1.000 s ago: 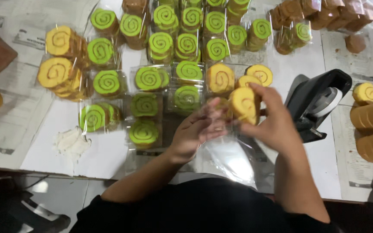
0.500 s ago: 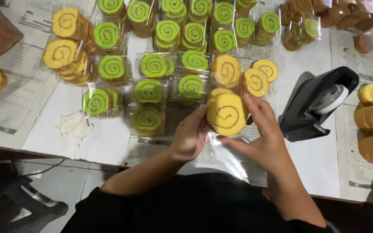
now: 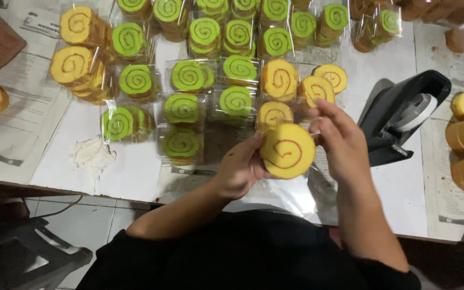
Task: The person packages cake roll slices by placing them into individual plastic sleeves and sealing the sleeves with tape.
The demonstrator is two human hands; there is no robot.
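Hands meet over the near edge of the white paper-covered table (image 3: 135, 177); your left hand (image 3: 240, 169) cups the round yellow swirl-cake slice with its red spiral (image 3: 287, 150) from the left, thumb at its rim, while your right hand (image 3: 342, 142) closes on its right edge, fingers curled over the far side; both are holding the slice, neither is spread flat. The slice faces up toward you, lifted above a sheet of clear plastic wrap (image 3: 283, 193) lying on the table just beneath it. Judging from the grip, keep the pressure light and on the rim only, since soft cake likely dents; keep the slice level over the wrap, and keep the spiral face free of fingertips. The black tape dispenser (image 3: 401, 115) stands just right of your right hand, within easy reach; the wrapped green swirl slices (image 3: 189, 107) lie in rows beyond your hands; avoid brushing them.
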